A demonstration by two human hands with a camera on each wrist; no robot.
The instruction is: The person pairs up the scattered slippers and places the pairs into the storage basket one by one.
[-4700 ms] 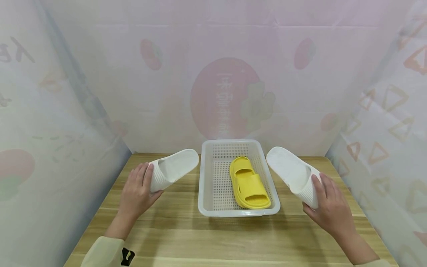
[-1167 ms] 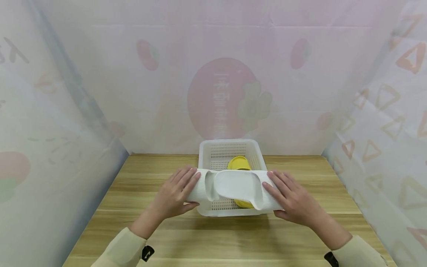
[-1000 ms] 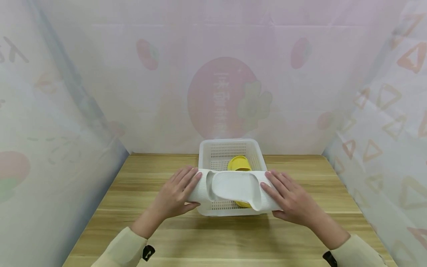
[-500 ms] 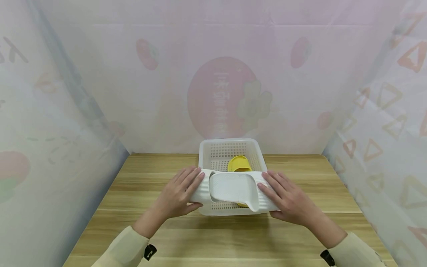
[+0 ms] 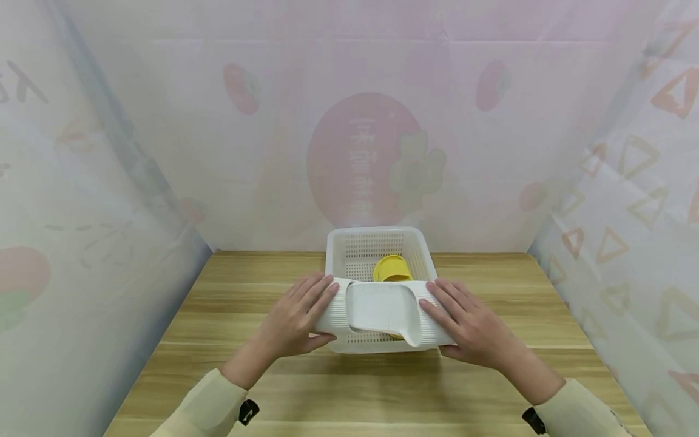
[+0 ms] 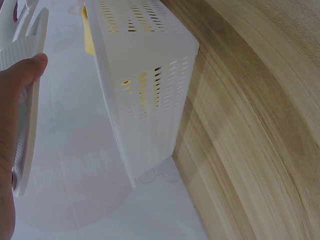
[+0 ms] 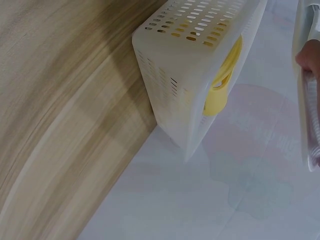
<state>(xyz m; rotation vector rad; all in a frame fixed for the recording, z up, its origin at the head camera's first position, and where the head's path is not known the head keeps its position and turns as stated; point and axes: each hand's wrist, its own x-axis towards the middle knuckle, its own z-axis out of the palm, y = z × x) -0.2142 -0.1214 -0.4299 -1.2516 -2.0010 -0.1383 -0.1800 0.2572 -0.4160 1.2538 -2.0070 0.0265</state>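
Two white slippers are held level over the basket, heel of one tucked into the other. My left hand grips the left slipper by its ribbed strap, fingers on top and thumb below. The right slipper is gripped likewise at its strap by my right hand; its heel end sits inside the left slipper's opening. Most of the left slipper's sole is hidden. Below them stands a white perforated plastic basket. Inside it a yellow slipper shows, partly covered by the white pair.
The basket rests on a wood-grain table, near its back edge. A pale printed cloth hangs behind and along both sides. In the left wrist view, the basket's slotted side wall rises from the tabletop.
Earlier the white slippers were apart, one on each side of the basket. Both hands have brought them together over it, and the right slipper's heel has slid deeper into the left slipper.
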